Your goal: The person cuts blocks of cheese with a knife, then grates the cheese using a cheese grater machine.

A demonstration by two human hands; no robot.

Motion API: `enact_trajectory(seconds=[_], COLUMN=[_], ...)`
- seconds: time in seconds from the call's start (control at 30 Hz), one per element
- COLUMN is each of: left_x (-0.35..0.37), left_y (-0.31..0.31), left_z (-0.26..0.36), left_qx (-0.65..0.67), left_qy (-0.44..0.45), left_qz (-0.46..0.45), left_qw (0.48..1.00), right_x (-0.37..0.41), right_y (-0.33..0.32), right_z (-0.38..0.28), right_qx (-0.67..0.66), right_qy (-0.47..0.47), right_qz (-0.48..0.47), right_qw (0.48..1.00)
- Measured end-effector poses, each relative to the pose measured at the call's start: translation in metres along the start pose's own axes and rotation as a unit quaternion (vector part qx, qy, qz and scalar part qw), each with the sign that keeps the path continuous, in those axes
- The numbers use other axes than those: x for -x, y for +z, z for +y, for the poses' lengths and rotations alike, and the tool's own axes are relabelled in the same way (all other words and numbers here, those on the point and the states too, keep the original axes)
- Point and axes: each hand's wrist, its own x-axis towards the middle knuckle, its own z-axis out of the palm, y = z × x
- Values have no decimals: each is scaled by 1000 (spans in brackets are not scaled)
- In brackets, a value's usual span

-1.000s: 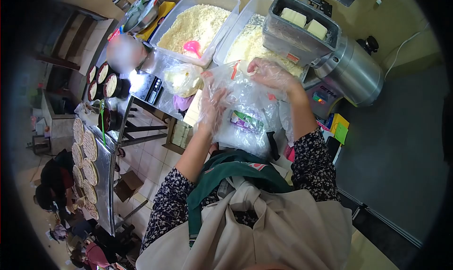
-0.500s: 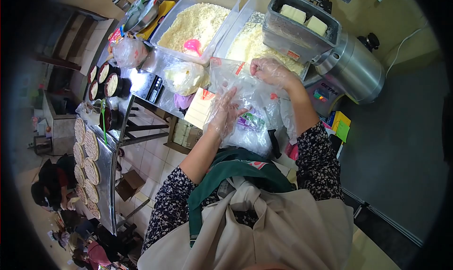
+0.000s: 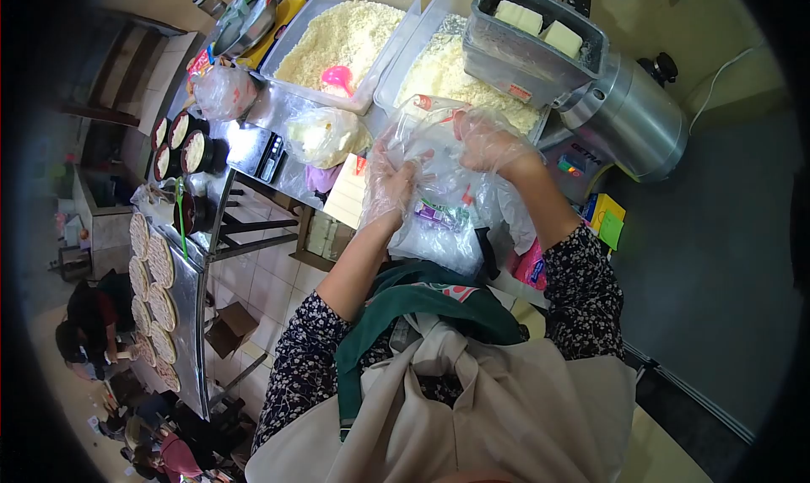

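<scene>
Both my hands wear clear plastic gloves. My left hand [image 3: 391, 186] grips the left edge of a clear plastic bag [image 3: 434, 158], fingers curled. My right hand [image 3: 492, 143] is closed on the bag's upper right edge, so the bag is spread between my hands. Beneath it lies a pile of clear plastic packaging [image 3: 434, 242] with a purple and green label. To the left sit a paper pad [image 3: 344, 198] and a knotted bag of pale food [image 3: 323, 137]. Two tubs of grated cheese, one [image 3: 342, 44] with a pink scoop [image 3: 337, 80], stand beyond.
A grating machine [image 3: 629, 120] with pale blocks in its hopper [image 3: 527, 57] stands at the right. At the left are a scale [image 3: 270, 156], dark round pans [image 3: 196, 151] and a metal table [image 3: 192, 339] with flat round bases. People work at the lower left.
My hands have closed on the bag and spread it. My left hand's fingers, apart before, are now curled. The view has shifted slightly.
</scene>
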Motion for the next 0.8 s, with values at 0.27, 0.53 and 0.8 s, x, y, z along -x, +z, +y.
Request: enact_trajectory(seconds=[0.27, 0.53, 0.8], left_x=[-6, -6, -5], left_y=[-6, -10, -35], left_z=[4, 21, 29], left_qx=[-189, -248, -38], left_qy=[96, 99, 59], left_qz=[0, -9, -27], left_qw=[977, 964, 997], right_x=[-17, -16, -25], right_y=[-13, -12, 5], right_z=[30, 26, 58], right_qx=[-97, -242, -324], right_qy=[2, 55, 30], right_qz=[-69, -104, 23], right_qw=[993, 963, 945])
